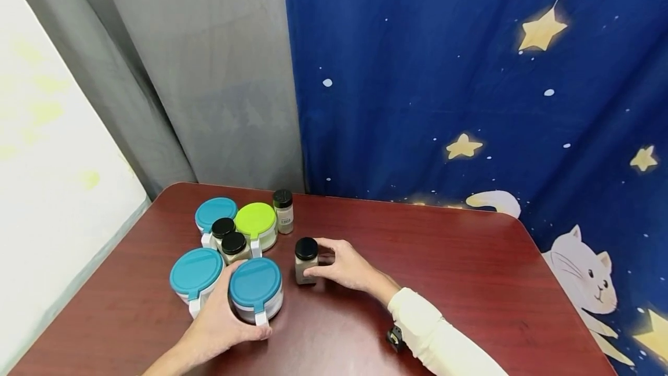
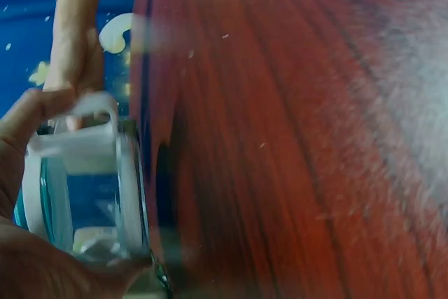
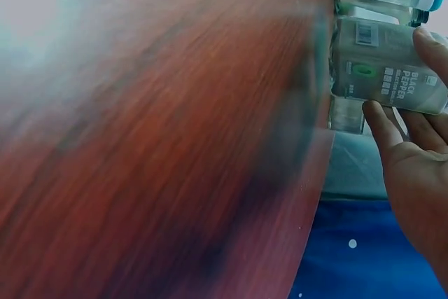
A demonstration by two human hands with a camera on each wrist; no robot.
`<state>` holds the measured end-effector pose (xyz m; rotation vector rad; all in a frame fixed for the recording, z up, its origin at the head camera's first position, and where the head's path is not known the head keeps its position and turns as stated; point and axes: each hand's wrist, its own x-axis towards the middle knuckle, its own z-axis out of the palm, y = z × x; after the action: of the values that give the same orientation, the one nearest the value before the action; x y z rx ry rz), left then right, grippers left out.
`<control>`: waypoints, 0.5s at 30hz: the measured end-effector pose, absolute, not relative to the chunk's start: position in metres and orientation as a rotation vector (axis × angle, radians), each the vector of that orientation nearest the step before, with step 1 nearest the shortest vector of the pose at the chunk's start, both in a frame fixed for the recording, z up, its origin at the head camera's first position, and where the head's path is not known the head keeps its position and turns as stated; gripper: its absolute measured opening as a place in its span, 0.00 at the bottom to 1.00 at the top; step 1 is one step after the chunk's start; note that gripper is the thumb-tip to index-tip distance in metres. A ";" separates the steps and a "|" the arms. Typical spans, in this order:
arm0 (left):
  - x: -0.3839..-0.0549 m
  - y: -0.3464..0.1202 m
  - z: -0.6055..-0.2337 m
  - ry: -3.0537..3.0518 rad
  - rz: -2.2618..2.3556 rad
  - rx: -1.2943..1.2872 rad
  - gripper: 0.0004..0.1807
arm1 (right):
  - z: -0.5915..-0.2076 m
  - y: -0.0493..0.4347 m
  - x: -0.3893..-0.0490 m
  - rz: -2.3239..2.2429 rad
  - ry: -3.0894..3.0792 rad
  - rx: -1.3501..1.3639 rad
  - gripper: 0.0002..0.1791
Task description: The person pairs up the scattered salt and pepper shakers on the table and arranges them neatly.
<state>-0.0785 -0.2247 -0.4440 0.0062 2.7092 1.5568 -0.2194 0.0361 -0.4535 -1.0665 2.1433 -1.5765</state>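
My left hand point(image 1: 215, 322) grips a clear seasoning jar with a blue lid point(image 1: 256, 284) and a white handle, fingers around its far-left side and thumb near the handle. The left wrist view shows the jar's clear body point(image 2: 91, 194) between thumb and fingers. To its right, my right hand point(image 1: 345, 266) holds a black-capped pepper shaker point(image 1: 306, 266) upright between thumb and fingers. Its label point(image 3: 392, 78) reads "BLACK PEPPER" in the right wrist view. The fingers behind the blue-lidded jar are partly hidden in the head view.
Left of my hands stand two more blue-lidded jars point(image 1: 197, 271), a green-lidded jar point(image 1: 256, 219) and two black-capped bottles point(image 1: 233, 243). A taller black-capped shaker point(image 1: 283, 213) stands behind. Curtains hang beyond the reddish-brown table point(image 1: 443, 260); a white panel point(image 1: 52, 161) is at left.
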 end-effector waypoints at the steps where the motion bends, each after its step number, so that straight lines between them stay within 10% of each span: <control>1: -0.079 -0.225 -0.444 2.708 1.561 0.030 0.65 | -0.453 0.038 -0.218 -1.582 2.141 -1.067 0.30; 15: -0.083 -0.218 -0.439 2.732 1.537 0.123 0.65 | -0.447 0.056 -0.207 -1.642 2.212 -1.086 0.26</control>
<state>-0.0829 -0.2181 -0.4394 0.1230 2.7319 1.5369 -0.2066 0.0564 -0.4470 -1.0859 2.2117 -1.6424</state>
